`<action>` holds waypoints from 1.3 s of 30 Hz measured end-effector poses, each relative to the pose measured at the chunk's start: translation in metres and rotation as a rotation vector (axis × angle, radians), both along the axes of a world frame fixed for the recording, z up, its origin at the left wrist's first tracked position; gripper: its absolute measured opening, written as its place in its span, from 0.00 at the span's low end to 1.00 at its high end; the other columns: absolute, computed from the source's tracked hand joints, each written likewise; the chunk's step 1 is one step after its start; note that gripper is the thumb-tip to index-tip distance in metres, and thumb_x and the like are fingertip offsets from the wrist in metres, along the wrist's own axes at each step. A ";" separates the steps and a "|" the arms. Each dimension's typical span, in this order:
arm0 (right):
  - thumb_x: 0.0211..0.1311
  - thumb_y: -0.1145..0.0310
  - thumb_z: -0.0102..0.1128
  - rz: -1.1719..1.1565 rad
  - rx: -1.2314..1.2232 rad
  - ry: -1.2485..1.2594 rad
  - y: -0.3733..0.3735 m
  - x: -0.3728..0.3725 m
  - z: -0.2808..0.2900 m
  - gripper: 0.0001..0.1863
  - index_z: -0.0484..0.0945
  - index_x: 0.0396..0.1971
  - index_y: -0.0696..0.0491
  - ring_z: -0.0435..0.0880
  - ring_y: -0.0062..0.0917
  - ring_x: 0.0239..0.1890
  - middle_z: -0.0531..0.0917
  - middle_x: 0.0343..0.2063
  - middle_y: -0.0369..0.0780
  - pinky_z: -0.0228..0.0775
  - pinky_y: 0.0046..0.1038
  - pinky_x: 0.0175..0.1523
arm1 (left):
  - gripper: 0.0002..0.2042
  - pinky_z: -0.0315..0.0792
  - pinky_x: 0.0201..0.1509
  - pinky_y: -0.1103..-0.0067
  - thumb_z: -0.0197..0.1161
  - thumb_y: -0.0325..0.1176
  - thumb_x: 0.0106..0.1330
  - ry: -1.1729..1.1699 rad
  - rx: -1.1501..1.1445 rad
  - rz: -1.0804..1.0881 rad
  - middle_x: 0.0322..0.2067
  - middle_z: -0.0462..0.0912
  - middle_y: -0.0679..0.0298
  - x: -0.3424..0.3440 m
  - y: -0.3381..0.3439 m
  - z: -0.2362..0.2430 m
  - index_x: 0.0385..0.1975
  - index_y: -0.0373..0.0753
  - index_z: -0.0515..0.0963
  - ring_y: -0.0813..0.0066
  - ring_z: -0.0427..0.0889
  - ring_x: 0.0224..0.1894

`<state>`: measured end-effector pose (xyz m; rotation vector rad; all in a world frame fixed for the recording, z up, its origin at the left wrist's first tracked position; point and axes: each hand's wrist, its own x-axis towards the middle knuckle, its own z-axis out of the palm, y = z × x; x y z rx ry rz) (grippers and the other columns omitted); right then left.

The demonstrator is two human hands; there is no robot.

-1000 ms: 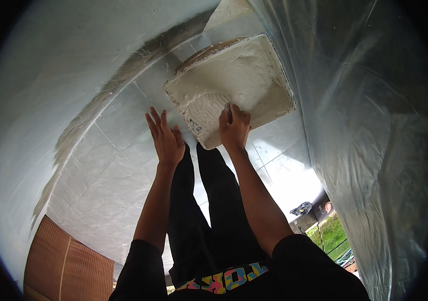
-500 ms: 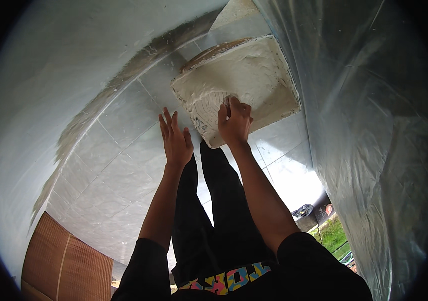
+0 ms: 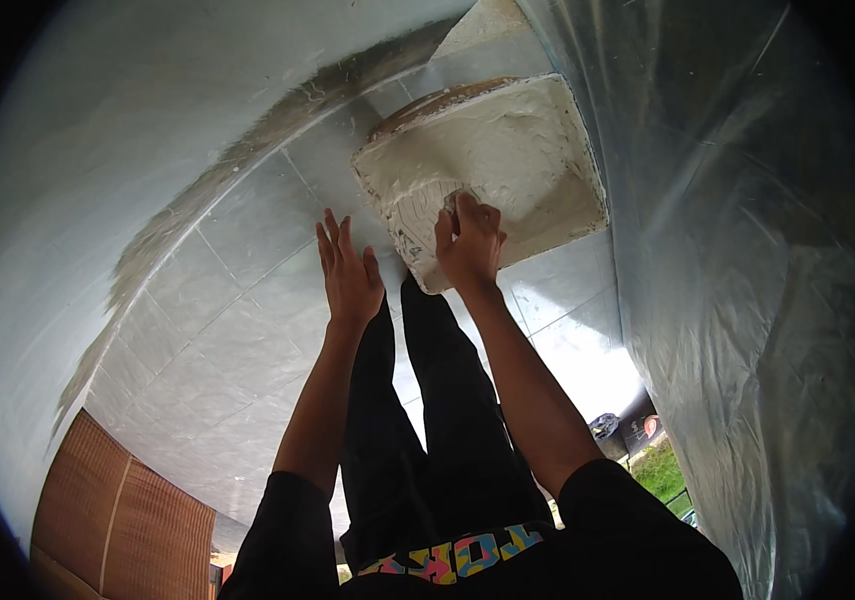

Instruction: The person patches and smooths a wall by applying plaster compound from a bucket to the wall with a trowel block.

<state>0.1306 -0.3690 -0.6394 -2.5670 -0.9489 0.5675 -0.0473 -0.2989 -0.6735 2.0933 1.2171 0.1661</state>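
Observation:
A rectangular tub (image 3: pixel 587 140) with a crusted rim stands on the tiled floor, full of thick off-white plaster (image 3: pixel 517 135). Streaks mark the plaster on the tub's near left side. Over that part my right hand (image 3: pixel 472 235) is closed around a small plaster-smeared hand tool (image 3: pixel 451 203). My fingers hide most of the tool, so its exact kind does not show. My left hand (image 3: pixel 349 275) hovers left of the tub, fingers spread, holding nothing.
A pale wall (image 3: pixel 97 150) with a rough grey band at its foot curves along the left. Plastic sheeting (image 3: pixel 727 330) hangs down the right side. Grey tiles (image 3: pixel 237 350) cover the floor. A brown ribbed panel (image 3: pixel 127 500) stands at lower left; grass (image 3: pixel 659 475) shows at lower right.
The tub appears slightly further right in the view, as the whole scene has shifted a little. Both hands keep nearly the same place and pose.

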 end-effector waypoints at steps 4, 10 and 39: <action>0.66 0.59 0.60 -0.009 -0.021 -0.117 -0.008 -0.010 -0.026 0.20 0.77 0.52 0.55 0.73 0.42 0.60 0.80 0.54 0.42 0.66 0.59 0.52 | 0.28 0.46 0.80 0.49 0.50 0.34 0.76 -0.016 -0.025 0.001 0.78 0.44 0.40 0.012 -0.008 -0.004 0.72 0.32 0.55 0.31 0.43 0.78; 0.66 0.61 0.59 0.012 -0.001 0.101 -0.011 -0.048 -0.002 0.16 0.76 0.50 0.50 0.76 0.43 0.55 0.83 0.45 0.39 0.69 0.58 0.53 | 0.27 0.47 0.80 0.49 0.48 0.35 0.78 0.019 -0.043 0.003 0.78 0.44 0.40 0.002 -0.016 -0.005 0.72 0.31 0.54 0.31 0.43 0.78; 0.72 0.50 0.49 -0.427 1.076 1.775 0.026 0.107 0.231 0.33 0.70 0.67 0.58 0.77 0.47 0.64 0.77 0.63 0.48 0.70 0.57 0.65 | 0.30 0.44 0.81 0.50 0.54 0.31 0.73 -0.222 0.305 -0.070 0.78 0.45 0.44 0.088 0.059 0.246 0.73 0.32 0.55 0.35 0.40 0.79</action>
